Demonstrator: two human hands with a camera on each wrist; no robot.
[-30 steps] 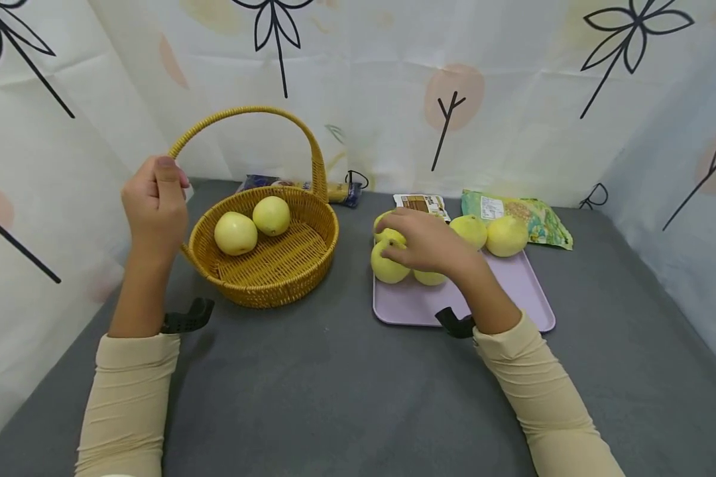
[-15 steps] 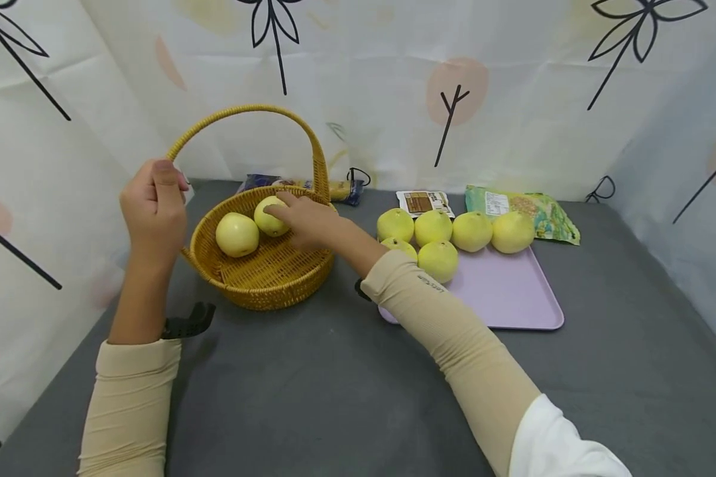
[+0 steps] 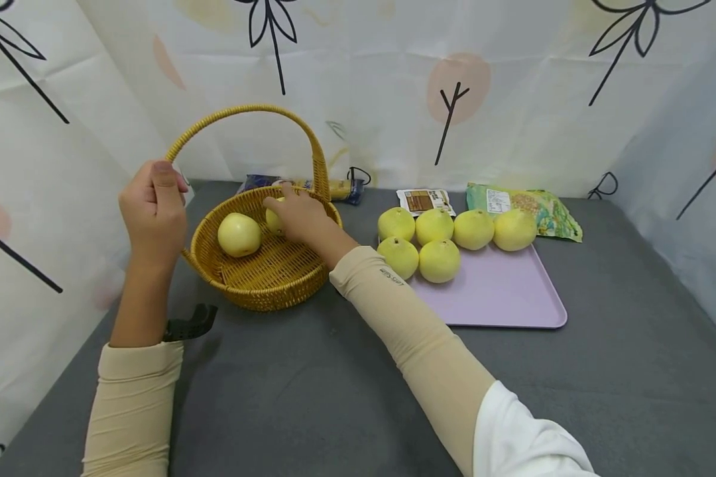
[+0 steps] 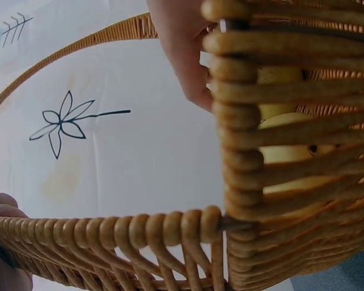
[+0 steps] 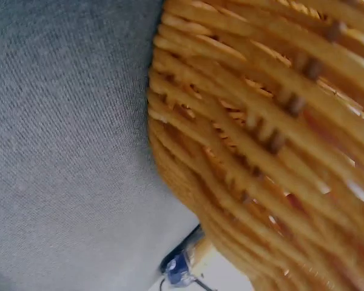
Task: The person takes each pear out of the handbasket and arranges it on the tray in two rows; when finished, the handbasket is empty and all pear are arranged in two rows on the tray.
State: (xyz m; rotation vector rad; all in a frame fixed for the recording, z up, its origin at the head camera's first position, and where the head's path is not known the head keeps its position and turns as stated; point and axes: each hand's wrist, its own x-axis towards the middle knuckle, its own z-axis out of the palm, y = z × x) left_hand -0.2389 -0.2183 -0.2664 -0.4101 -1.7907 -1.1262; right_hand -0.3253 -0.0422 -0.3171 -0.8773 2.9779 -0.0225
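Note:
My left hand [image 3: 154,211] grips the left side of the arched handle [image 3: 244,111] of a golden wicker basket [image 3: 262,297]. Inside lies a round yellow-green fruit [image 3: 239,234], like an apple or pear. My right hand [image 3: 301,215] is down in the basket's right half, its fingers bent over a second such fruit [image 3: 274,223], mostly covered by the hand. In the left wrist view the right hand [image 4: 183,54] reaches past the wicker rim, with fruit [image 4: 288,151] behind the weave. The right wrist view has only the basket's side [image 5: 242,133] close up, not the fingers.
A lilac tray [image 3: 507,298] on the right holds several yellow-green fruits [image 3: 434,226] in two rows. Behind it lie a brown-and-white packet [image 3: 426,201] and a green bag [image 3: 549,215]. A blue-and-yellow packet [image 3: 343,192] lies behind the basket, before a patterned curtain.
My right hand has gone from the fruits on the tray leftward into the basket, and the fruit beside its fingers sits slightly lower and further right. The left hand keeps its grip on the handle.

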